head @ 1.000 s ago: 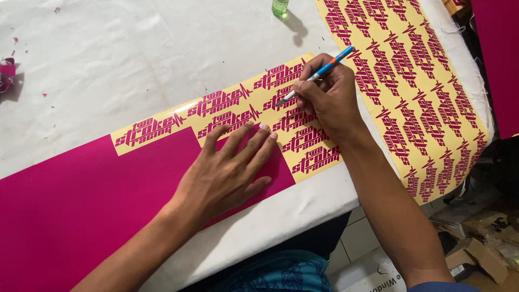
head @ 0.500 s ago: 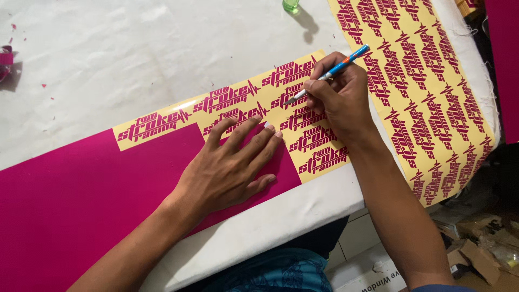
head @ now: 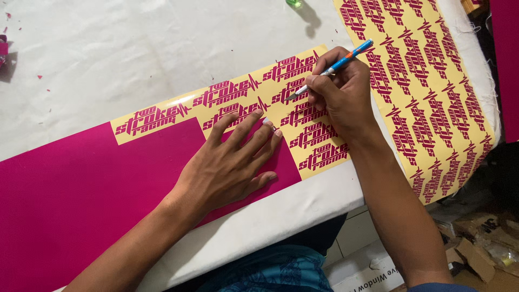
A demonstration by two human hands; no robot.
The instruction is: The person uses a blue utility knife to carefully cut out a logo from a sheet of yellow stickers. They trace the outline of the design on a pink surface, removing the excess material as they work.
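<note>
A long magenta vinyl sheet (head: 81, 189) lies across the white table (head: 108, 54). Its right part is stripped to the pale yellow backing (head: 281, 100), where magenta cut-out logos remain. My left hand (head: 232, 162) rests flat on the magenta vinyl, fingers spread, fingertips at the edge of the stripped area. My right hand (head: 340, 94) holds a blue craft knife (head: 338, 65) like a pen, its tip touching the yellow backing among the logos.
A second yellow sheet (head: 427, 81) covered in magenta logos lies at the right and hangs over the table edge. A small green object (head: 294, 3) sits at the far edge. Magenta scraps (head: 4, 48) lie far left. Cardboard boxes (head: 481, 254) sit on the floor.
Both hands have held about the same place; the view has shifted a little. The knife tip stays on the same spot among the logos.
</note>
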